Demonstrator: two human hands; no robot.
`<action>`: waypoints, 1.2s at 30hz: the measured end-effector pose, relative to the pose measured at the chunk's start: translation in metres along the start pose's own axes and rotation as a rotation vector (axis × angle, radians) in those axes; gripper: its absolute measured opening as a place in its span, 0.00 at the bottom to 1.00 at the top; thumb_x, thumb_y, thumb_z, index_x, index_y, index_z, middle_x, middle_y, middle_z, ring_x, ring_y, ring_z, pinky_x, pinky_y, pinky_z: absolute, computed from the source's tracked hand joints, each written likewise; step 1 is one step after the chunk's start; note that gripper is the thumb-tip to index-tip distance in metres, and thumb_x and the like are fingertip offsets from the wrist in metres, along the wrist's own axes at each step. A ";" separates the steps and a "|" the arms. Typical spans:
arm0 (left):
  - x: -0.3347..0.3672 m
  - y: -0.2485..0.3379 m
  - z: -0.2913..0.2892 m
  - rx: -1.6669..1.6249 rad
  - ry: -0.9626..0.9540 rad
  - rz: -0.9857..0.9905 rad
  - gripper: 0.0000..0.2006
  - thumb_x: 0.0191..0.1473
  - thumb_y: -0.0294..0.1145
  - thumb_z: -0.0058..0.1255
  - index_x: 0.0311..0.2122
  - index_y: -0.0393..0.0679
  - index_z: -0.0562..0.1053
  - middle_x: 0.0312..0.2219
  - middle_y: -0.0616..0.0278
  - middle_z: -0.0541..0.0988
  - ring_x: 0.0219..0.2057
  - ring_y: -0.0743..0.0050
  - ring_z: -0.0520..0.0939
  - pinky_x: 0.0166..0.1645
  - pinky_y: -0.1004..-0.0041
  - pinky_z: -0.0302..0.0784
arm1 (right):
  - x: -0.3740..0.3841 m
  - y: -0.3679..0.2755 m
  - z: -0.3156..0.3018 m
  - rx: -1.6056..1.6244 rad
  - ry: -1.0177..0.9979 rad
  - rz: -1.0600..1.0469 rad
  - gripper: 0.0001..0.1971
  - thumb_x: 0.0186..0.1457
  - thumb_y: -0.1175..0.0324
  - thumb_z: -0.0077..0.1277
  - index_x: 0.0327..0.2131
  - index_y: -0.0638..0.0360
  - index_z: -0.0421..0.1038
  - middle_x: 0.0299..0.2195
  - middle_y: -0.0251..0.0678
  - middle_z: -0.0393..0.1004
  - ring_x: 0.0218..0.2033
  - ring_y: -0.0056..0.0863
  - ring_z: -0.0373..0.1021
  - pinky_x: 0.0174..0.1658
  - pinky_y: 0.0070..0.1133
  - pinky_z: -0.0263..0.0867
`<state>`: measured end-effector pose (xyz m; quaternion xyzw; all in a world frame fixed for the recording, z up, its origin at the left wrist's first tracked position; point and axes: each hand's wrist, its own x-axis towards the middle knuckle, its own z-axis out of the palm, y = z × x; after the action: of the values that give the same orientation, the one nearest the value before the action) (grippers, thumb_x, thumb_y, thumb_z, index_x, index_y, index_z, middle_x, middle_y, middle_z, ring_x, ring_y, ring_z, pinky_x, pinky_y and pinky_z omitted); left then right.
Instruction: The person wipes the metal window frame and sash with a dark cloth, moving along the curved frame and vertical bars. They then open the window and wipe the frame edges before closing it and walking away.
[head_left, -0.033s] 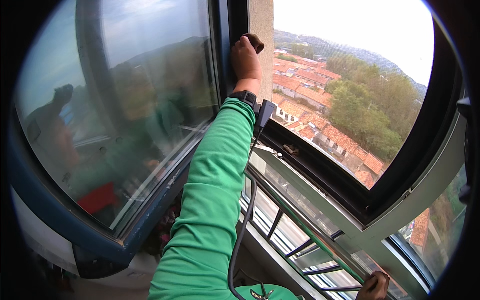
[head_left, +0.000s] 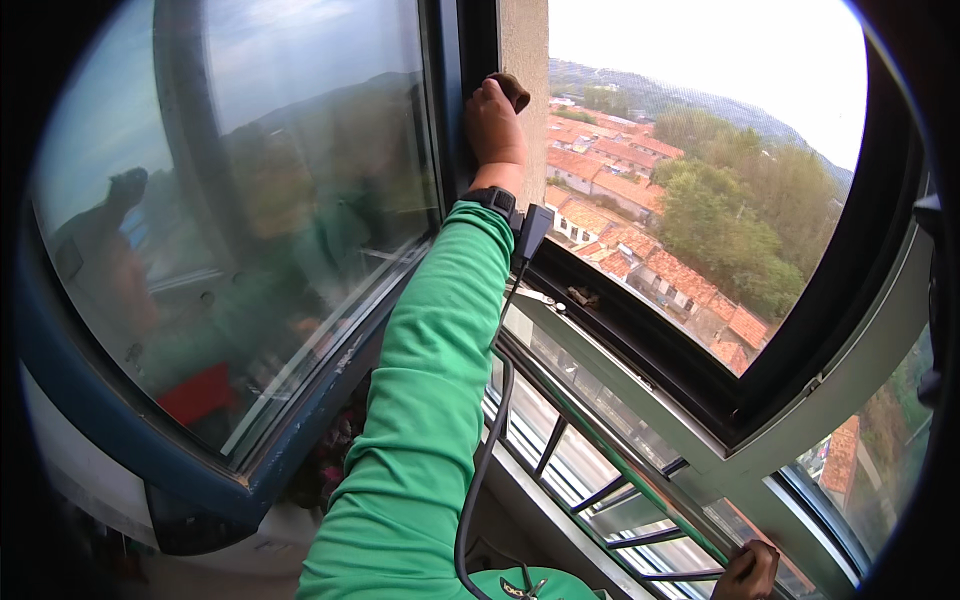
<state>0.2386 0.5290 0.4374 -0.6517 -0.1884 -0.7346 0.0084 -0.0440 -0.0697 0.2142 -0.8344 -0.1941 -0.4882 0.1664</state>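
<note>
My left arm, in a green sleeve, reaches up to the upright side of the dark window frame (head_left: 482, 40). My left hand (head_left: 494, 130) is closed on a brown cloth (head_left: 514, 92), bunched and pressed against that upright beside the opening. A dark band with a clip and cable sits on the wrist. Down at the lower right, my right hand (head_left: 750, 570) has its fingers curled beside the metal rail (head_left: 640, 480); whatever lies within them is hidden. A window sash (head_left: 300, 405) with a blue-grey frame stands swung inward to the left of my arm.
Dark debris (head_left: 582, 297) lies in the black lower track. A pale frame (head_left: 670, 425) borders the opening, with barred glazing below it. Far beneath are red-roofed houses (head_left: 630, 150) and trees (head_left: 730, 230). A black cable (head_left: 485, 470) hangs along my arm.
My left hand and the brown cloth sit very slightly lower along the upright. The right hand stays at the rail.
</note>
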 end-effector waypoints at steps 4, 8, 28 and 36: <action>-0.047 -0.005 -0.010 -0.183 -0.135 -0.208 0.04 0.61 0.25 0.46 0.40 0.40 0.70 0.37 0.46 0.79 0.40 0.47 0.81 0.43 0.59 0.80 | 0.001 0.000 -0.002 0.002 0.015 -0.013 0.08 0.64 0.69 0.51 0.32 0.59 0.78 0.30 0.40 0.80 0.29 0.40 0.77 0.32 0.31 0.74; -0.092 -0.010 -0.029 -0.298 -0.296 -0.436 0.22 0.71 0.41 0.22 0.43 0.38 0.70 0.43 0.43 0.78 0.45 0.40 0.79 0.52 0.56 0.75 | -0.001 -0.001 -0.003 0.014 -0.006 0.011 0.07 0.64 0.69 0.53 0.32 0.59 0.77 0.30 0.39 0.80 0.28 0.39 0.77 0.31 0.31 0.74; -0.063 -0.020 -0.013 -0.037 -0.269 -0.156 0.07 0.66 0.28 0.40 0.47 0.49 0.64 0.45 0.50 0.72 0.47 0.47 0.78 0.47 0.57 0.79 | -0.028 0.026 0.013 0.093 -0.050 0.080 0.05 0.58 0.81 0.46 0.33 0.63 0.71 0.26 0.41 0.71 0.23 0.36 0.69 0.27 0.30 0.65; -0.102 -0.020 -0.034 0.006 -0.504 -0.423 0.08 0.65 0.30 0.41 0.46 0.40 0.68 0.41 0.44 0.81 0.42 0.44 0.85 0.45 0.58 0.83 | -0.028 0.023 0.010 0.121 -0.072 0.156 0.07 0.56 0.82 0.47 0.35 0.61 0.73 0.27 0.42 0.74 0.24 0.38 0.70 0.28 0.32 0.67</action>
<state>0.2166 0.5144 0.3308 -0.7593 -0.3180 -0.5352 -0.1894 -0.0375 -0.0897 0.1826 -0.8525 -0.1635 -0.4307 0.2471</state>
